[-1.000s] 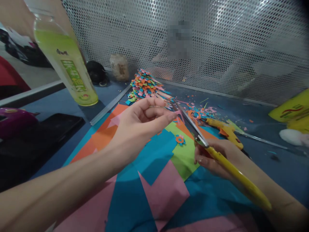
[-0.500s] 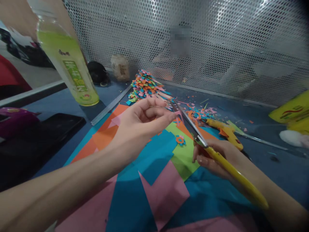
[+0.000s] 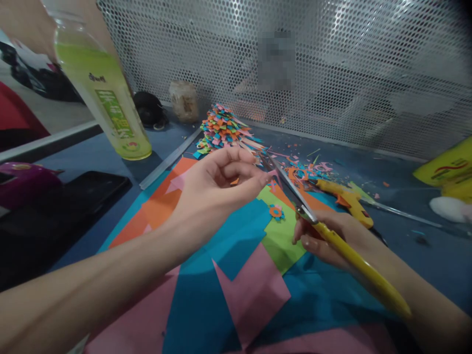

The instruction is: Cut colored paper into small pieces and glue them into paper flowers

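My left hand (image 3: 221,182) is closed in a pinch above the coloured paper, with a small piece of pink paper (image 3: 273,173) at the thumb and fingertip, mostly hidden by them. My right hand (image 3: 350,233) grips yellow-handled scissors (image 3: 363,268). Their blades are parted and point up and left, beside the pink piece. Below the blades, a small orange and blue paper flower (image 3: 271,212) lies on a green sheet (image 3: 282,243). Blue sheets (image 3: 236,231) and pink sheets (image 3: 254,295) overlap under both hands.
Behind my left hand stands a cone of layered paper strips (image 3: 223,128). Paper scraps (image 3: 317,169) and a yellow glue gun (image 3: 354,206) lie right of it. At left are a drink bottle (image 3: 114,108), a phone (image 3: 106,184) and a purple object (image 3: 29,182). Perforated metal mesh (image 3: 206,54) closes the back.
Both hands and the scissors keep nearly the same position. The view shifts very slightly, and the pink piece beside my left fingertips appears slightly turned.
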`<move>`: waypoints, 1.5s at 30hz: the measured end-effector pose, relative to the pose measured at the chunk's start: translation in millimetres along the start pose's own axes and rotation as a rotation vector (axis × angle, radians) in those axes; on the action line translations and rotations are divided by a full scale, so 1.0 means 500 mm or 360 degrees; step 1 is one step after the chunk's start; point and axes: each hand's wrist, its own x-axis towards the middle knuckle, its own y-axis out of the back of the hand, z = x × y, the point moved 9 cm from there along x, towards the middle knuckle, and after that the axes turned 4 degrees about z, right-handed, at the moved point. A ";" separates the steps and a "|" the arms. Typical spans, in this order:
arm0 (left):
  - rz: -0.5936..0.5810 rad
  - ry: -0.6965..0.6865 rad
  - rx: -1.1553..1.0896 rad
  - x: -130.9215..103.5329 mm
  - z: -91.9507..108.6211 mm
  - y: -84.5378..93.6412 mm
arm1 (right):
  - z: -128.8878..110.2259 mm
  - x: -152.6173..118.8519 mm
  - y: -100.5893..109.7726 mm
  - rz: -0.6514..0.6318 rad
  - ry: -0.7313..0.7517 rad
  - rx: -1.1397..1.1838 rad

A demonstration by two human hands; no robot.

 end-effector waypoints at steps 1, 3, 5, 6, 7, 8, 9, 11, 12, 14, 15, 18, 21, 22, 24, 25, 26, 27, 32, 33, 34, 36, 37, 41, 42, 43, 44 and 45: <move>0.0000 -0.0002 0.0006 0.000 0.001 0.000 | 0.000 -0.001 0.000 0.0000 0.0002 0.0006; 0.0011 -0.0010 0.0013 0.000 0.002 0.001 | -0.003 -0.002 0.000 0.0001 0.0020 0.0031; 0.0017 -0.0031 0.0015 0.000 0.005 0.003 | -0.007 -0.003 0.000 0.0000 0.0049 0.0068; 0.0019 -0.0045 0.0015 0.000 0.006 0.003 | -0.008 -0.002 -0.001 -0.0005 0.0060 0.0080; 0.0021 -0.0058 0.0016 0.000 0.007 0.004 | -0.009 -0.002 -0.002 -0.0007 0.0067 0.0082; 0.0022 -0.0065 0.0020 0.001 0.008 0.004 | -0.009 -0.001 -0.002 -0.0004 0.0071 0.0072; 0.0019 -0.0067 0.0023 0.001 0.007 0.004 | -0.009 0.001 -0.001 0.0009 0.0073 0.0053; 0.0010 -0.0062 0.0035 0.001 0.005 0.004 | -0.008 0.003 0.001 0.0043 0.0071 -0.0001; 0.0003 -0.0058 0.0042 0.001 0.004 0.003 | -0.009 0.004 0.002 0.0062 0.0070 -0.0023; -0.0009 -0.0053 0.0051 0.000 0.004 0.002 | -0.009 0.003 0.003 0.0072 0.0067 -0.0042; -0.0014 -0.0053 0.0053 -0.001 0.004 0.001 | -0.009 0.002 0.002 0.0071 0.0066 -0.0046; -0.0021 -0.0048 0.0048 -0.002 0.004 0.000 | -0.009 -0.002 0.001 0.0048 0.0062 -0.0050; -0.0026 -0.0034 0.0037 -0.002 0.002 -0.001 | -0.005 -0.004 0.000 0.0020 0.0039 -0.0118; -0.0028 -0.0032 0.0032 -0.001 0.002 -0.001 | -0.004 -0.003 -0.001 0.0011 0.0035 -0.0141; -0.0030 -0.0030 0.0027 -0.001 0.001 -0.002 | -0.002 -0.001 -0.001 0.0009 0.0033 -0.0166; -0.0030 -0.0031 0.0027 -0.001 0.002 -0.001 | -0.002 0.000 -0.001 0.0013 0.0035 -0.0162; -0.0029 -0.0031 0.0030 -0.001 0.002 -0.001 | -0.003 0.000 -0.001 0.0016 0.0037 -0.0150; -0.0028 -0.0031 0.0035 -0.001 0.002 -0.001 | -0.003 0.001 -0.001 0.0018 0.0039 -0.0135; -0.0005 -0.0018 0.0046 -0.002 0.002 0.001 | -0.003 -0.002 -0.004 -0.0003 0.0015 -0.0071; 0.0002 -0.0015 0.0049 -0.002 0.002 0.001 | -0.002 -0.003 -0.004 -0.0003 0.0004 -0.0061; 0.0008 -0.0014 0.0050 -0.002 0.002 0.002 | -0.001 -0.003 -0.003 -0.0003 -0.0006 -0.0049; 0.0017 -0.0014 0.0051 -0.003 0.002 0.002 | 0.000 -0.002 -0.002 0.0003 -0.0021 -0.0025; 0.0020 -0.0015 0.0050 -0.003 0.002 0.003 | 0.000 -0.002 -0.002 0.0006 -0.0024 -0.0013; 0.0015 -0.0010 0.0054 -0.004 0.002 0.002 | -0.003 0.000 -0.001 0.0012 -0.0026 0.0015; 0.0014 -0.0009 0.0053 -0.004 0.002 0.002 | -0.004 -0.001 -0.001 0.0009 -0.0025 0.0020; 0.0016 -0.0005 0.0053 -0.003 0.002 0.002 | -0.006 -0.001 -0.001 0.0003 -0.0022 0.0026; 0.0019 -0.0002 0.0053 -0.003 0.002 0.002 | -0.008 -0.001 -0.002 -0.0004 -0.0018 0.0035; 0.0022 -0.0001 0.0052 -0.003 0.003 0.002 | -0.009 -0.002 -0.002 -0.0010 -0.0017 0.0043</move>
